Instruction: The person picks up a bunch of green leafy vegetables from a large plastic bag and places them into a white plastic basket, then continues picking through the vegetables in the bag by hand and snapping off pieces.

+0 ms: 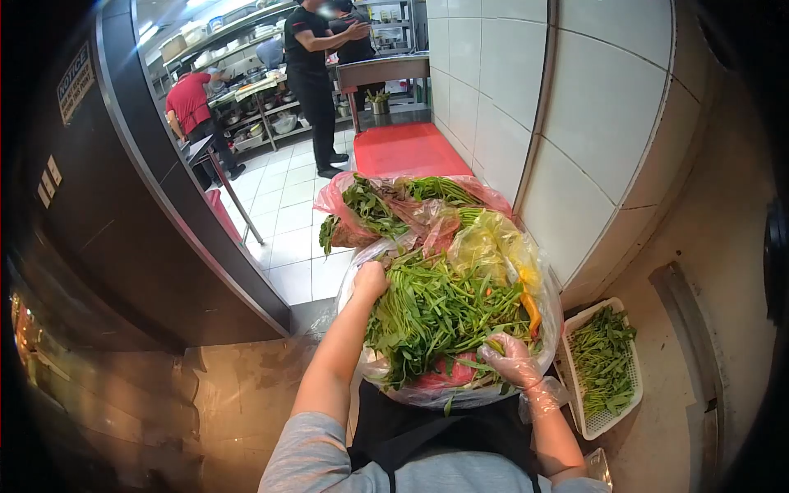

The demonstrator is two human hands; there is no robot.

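Picking through the greens [436, 312] heaped in the plastic bag [501, 246] against the apron [427, 427], the person is curling the gloved right hand [511, 357] around a few stems at the near edge. To my eye, gripping low on the stems and lifting slowly is what is sparing the leaves from tearing or spilling toward the white basket [596, 419] just beside. The bare left hand [371, 279] is resting at the bag's far-left rim, its fingers sinking out of sight, so I cannot tell whether they are closing on anything; whatever is bearing the bag is lying hidden beneath it
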